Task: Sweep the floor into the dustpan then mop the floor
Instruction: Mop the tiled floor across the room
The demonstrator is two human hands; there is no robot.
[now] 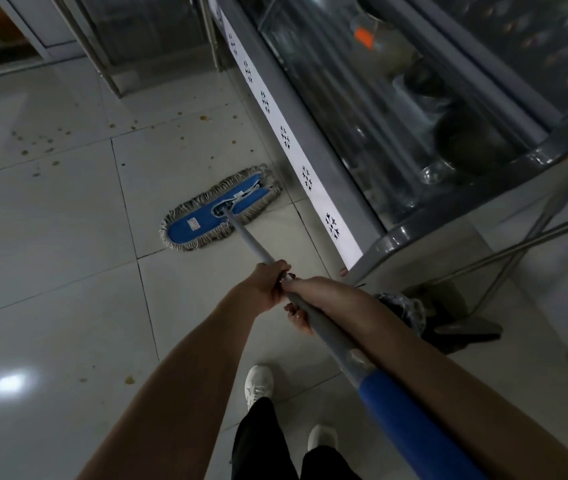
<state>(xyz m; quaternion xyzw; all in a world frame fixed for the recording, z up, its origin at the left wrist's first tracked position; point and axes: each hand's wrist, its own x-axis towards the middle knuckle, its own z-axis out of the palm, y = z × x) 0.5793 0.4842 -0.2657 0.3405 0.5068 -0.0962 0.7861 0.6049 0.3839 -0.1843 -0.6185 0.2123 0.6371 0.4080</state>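
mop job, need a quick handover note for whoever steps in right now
Left hand: grips the mop handle, nearer the head.
Right hand: grips the handle just behind it.
Mop head lies flat on the tiles, beside the counter base.
A dark thing by the counter's corner may be the dustpan; no broom in view.
Done: the mop is down on the floor; whether sweeping is finished cannot be told.
Left: brown specks lie on the tiles beyond and left of the mop; mop those.
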